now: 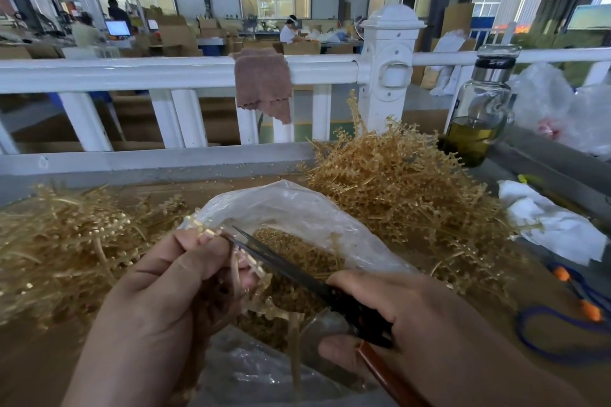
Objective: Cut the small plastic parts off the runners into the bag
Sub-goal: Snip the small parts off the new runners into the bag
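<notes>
Left hand (165, 277): fingers curled, pinching a small bunch of runners (252, 266) between thumb and fingertips. The stems hang below the palm, over the bag (297, 205).

Right hand (406, 317): wrapped around the black handles of the scissors (281, 263), thumb underneath. A red-brown handle piece sticks out below the palm. Blades point up-left, tips right at the runners just beside the left fingertips. They look barely parted; can't tell more.

Bag is clear plastic, mouth open toward the person, sitting on the table (545, 373) between the two hands and just behind them. Loose tan parts (297, 251) are heaped inside, directly under the blades.

Big pile (396, 182) of bristly tan runners behind and right of the bag, touching it. Some sprigs stick up against the post (390, 69). Paler, thinner heap (66, 241) of strands to the left of the bag.

Right side of the table: crumpled white rag (555, 228), blue cord (535, 337) with orange pieces near the edge. Glass bottle (479, 109) stands upright behind the big pile, yellow-green liquid in the bottom part, cap on. Clear plastic sacks (562, 102) beyond it.

White railing (132, 73) runs across behind the table, brown cloth (264, 82) draped over the top rail. Workshop floor past it: cardboard boxes, people at benches, too far off for detail.
</notes>
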